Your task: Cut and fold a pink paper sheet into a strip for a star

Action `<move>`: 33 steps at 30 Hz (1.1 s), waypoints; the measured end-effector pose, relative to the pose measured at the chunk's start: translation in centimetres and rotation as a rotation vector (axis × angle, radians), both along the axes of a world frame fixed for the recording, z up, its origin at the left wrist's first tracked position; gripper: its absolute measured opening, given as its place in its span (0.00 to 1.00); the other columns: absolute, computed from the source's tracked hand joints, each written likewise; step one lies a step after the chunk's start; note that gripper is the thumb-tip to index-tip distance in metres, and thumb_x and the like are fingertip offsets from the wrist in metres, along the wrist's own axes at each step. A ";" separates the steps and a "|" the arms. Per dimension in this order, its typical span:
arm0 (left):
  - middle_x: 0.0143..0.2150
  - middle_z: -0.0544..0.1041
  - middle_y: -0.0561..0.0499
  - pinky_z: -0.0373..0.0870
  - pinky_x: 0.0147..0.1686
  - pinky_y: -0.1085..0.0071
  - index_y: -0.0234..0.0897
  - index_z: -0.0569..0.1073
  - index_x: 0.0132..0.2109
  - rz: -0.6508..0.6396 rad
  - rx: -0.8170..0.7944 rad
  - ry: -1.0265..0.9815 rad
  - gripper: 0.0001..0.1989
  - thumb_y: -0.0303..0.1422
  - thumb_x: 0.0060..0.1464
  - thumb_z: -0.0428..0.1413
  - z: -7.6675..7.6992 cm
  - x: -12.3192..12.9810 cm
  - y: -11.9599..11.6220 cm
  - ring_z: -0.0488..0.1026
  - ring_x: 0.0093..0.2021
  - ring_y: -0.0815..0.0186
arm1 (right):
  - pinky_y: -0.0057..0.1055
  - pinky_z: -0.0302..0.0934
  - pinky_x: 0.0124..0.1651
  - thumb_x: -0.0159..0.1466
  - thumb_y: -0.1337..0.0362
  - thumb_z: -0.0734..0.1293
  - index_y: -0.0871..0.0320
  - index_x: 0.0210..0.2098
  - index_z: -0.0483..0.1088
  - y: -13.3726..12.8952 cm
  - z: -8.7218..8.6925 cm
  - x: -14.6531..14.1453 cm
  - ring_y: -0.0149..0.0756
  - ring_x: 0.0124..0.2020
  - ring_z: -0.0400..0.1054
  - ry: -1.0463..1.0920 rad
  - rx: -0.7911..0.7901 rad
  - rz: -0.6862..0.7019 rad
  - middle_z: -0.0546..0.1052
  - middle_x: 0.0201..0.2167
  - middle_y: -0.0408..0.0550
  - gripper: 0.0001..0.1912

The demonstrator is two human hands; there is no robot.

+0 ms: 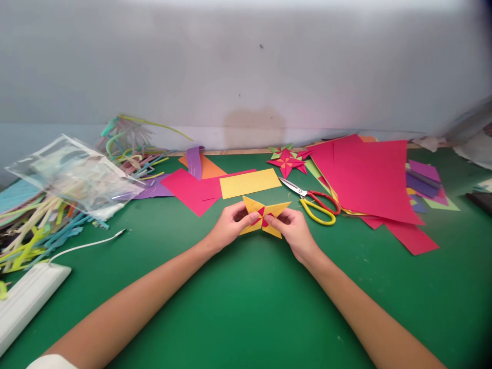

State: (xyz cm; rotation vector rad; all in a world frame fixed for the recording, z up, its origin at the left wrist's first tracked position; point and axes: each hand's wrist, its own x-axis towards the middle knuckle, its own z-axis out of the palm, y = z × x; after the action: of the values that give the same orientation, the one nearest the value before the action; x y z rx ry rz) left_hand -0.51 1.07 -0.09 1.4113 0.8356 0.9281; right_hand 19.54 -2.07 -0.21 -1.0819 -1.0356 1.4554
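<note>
A folded yellow paper star (251,206) with red parts at its centre is held a little above the green table (238,307). My left hand (232,223) pinches its left side, with the thumb on the front. On the right side my right hand (292,229) grips it the same way, thumb near the red centre. The other fingertips are hidden behind the paper. Just beyond the hands lies a yellow paper strip (250,183). Scissors (313,199) with one red and one yellow handle rest to the right of it.
Finished red and green stars (287,161) lie near the wall. Large red sheets (369,179) and purple papers (423,179) are at the right. Red paper (196,189) sits left of centre. Coloured strips (31,241), a clear plastic bag (77,169) and a white power strip (34,297) occupy the left.
</note>
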 end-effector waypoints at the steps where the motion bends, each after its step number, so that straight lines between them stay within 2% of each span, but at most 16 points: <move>1: 0.49 0.84 0.44 0.78 0.48 0.64 0.35 0.81 0.50 0.021 -0.004 0.005 0.19 0.46 0.62 0.64 0.0 0.0 0.0 0.81 0.48 0.56 | 0.45 0.74 0.54 0.57 0.51 0.81 0.53 0.42 0.85 0.0 0.0 -0.1 0.50 0.46 0.81 -0.002 -0.002 0.010 0.87 0.43 0.50 0.18; 4: 0.45 0.85 0.44 0.77 0.44 0.66 0.33 0.82 0.46 0.072 -0.016 0.015 0.20 0.47 0.61 0.65 -0.1 0.1 0.0 0.81 0.44 0.57 | 0.43 0.74 0.52 0.58 0.53 0.81 0.53 0.43 0.85 -0.1 0.0 -0.1 0.48 0.45 0.81 0.040 -0.018 0.055 0.87 0.42 0.49 0.16; 10: 0.41 0.85 0.45 0.76 0.40 0.67 0.32 0.82 0.43 0.077 -0.038 0.016 0.19 0.47 0.59 0.66 0.0 0.0 0.1 0.81 0.40 0.58 | 0.41 0.74 0.52 0.58 0.55 0.82 0.55 0.44 0.85 -0.2 -0.4 0.0 0.46 0.44 0.81 0.090 -0.041 0.090 0.87 0.43 0.50 0.17; 15: 0.48 0.84 0.44 0.78 0.48 0.63 0.35 0.80 0.52 -0.028 -0.027 -0.046 0.19 0.42 0.59 0.67 -0.3 0.0 0.1 0.81 0.48 0.55 | 0.43 0.73 0.52 0.61 0.52 0.79 0.55 0.45 0.83 -0.3 -0.3 -0.4 0.49 0.46 0.80 0.023 0.002 -0.013 0.86 0.44 0.51 0.18; 18: 0.49 0.82 0.44 0.77 0.48 0.63 0.36 0.79 0.52 -0.060 0.032 -0.038 0.17 0.39 0.59 0.68 -0.7 -0.1 0.2 0.80 0.47 0.57 | 0.44 0.74 0.51 0.62 0.52 0.79 0.55 0.43 0.83 -0.2 -0.2 -0.4 0.48 0.44 0.79 -0.079 0.097 -0.059 0.85 0.42 0.50 0.15; 20: 0.45 0.81 0.46 0.75 0.47 0.65 0.37 0.81 0.48 0.014 0.125 -0.032 0.11 0.37 0.61 0.67 -0.9 -0.3 0.4 0.79 0.45 0.61 | 0.42 0.73 0.53 0.62 0.54 0.78 0.53 0.44 0.82 0.0 -0.1 -0.1 0.47 0.46 0.78 -0.156 0.190 -0.090 0.84 0.44 0.50 0.14; 22: 0.45 0.78 0.46 0.74 0.51 0.64 0.39 0.82 0.43 0.131 0.235 -0.034 0.07 0.36 0.60 0.68 -1.2 -0.6 0.6 0.77 0.48 0.60 | 0.40 0.71 0.56 0.63 0.55 0.78 0.52 0.47 0.81 0.3 0.0 0.3 0.44 0.50 0.76 -0.195 0.247 -0.162 0.82 0.49 0.49 0.15; 23: 0.47 0.77 0.46 0.73 0.54 0.63 0.39 0.83 0.41 0.186 0.277 -0.041 0.07 0.36 0.58 0.69 -1.3 -0.8 0.7 0.76 0.51 0.59 | 0.38 0.70 0.56 0.63 0.55 0.78 0.51 0.49 0.80 0.5 0.0 0.6 0.43 0.51 0.76 -0.189 0.241 -0.202 0.81 0.50 0.49 0.16; 25: 0.55 0.75 0.44 0.70 0.60 0.60 0.41 0.84 0.40 0.263 0.321 -0.057 0.07 0.35 0.55 0.72 -1.5 -1.0 0.9 0.73 0.60 0.55 | 0.35 0.72 0.50 0.67 0.50 0.74 0.52 0.49 0.78 0.6 0.2 0.9 0.40 0.46 0.76 -0.125 0.156 -0.234 0.82 0.44 0.48 0.17; 27: 0.61 0.72 0.44 0.66 0.65 0.56 0.43 0.84 0.39 0.306 0.351 -0.052 0.08 0.35 0.53 0.73 -1.5 -1.2 0.9 0.70 0.65 0.52 | 0.33 0.72 0.41 0.71 0.43 0.67 0.55 0.48 0.77 0.6 0.4 0.9 0.38 0.35 0.76 -0.039 0.019 -0.166 0.81 0.33 0.47 0.22; 29: 0.66 0.70 0.44 0.61 0.70 0.53 0.44 0.85 0.38 0.306 0.396 -0.011 0.06 0.35 0.53 0.73 -1.4 -1.1 0.8 0.66 0.69 0.50 | 0.33 0.71 0.35 0.71 0.39 0.65 0.56 0.48 0.77 0.3 0.6 0.6 0.38 0.31 0.76 0.037 -0.093 -0.026 0.81 0.29 0.48 0.27; 31: 0.70 0.67 0.45 0.56 0.73 0.51 0.43 0.85 0.37 0.249 0.423 0.045 0.05 0.36 0.55 0.72 -1.2 -0.9 0.7 0.62 0.72 0.48 | 0.33 0.73 0.38 0.68 0.42 0.71 0.56 0.50 0.78 -0.1 0.6 0.1 0.41 0.36 0.79 0.090 -0.122 0.089 0.84 0.36 0.51 0.25; 33: 0.74 0.62 0.46 0.59 0.72 0.51 0.45 0.85 0.45 0.184 0.375 0.035 0.08 0.37 0.57 0.70 -1.1 -0.7 0.7 0.59 0.75 0.48 | 0.35 0.74 0.44 0.63 0.48 0.77 0.56 0.51 0.79 -0.4 0.6 -0.4 0.45 0.43 0.81 0.120 -0.096 0.109 0.85 0.43 0.52 0.23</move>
State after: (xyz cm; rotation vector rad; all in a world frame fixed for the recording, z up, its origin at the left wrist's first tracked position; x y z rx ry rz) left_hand -1.18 1.74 -1.24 1.6945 0.8573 1.2523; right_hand 19.17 -2.48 0.38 -1.0055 -0.9596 1.6519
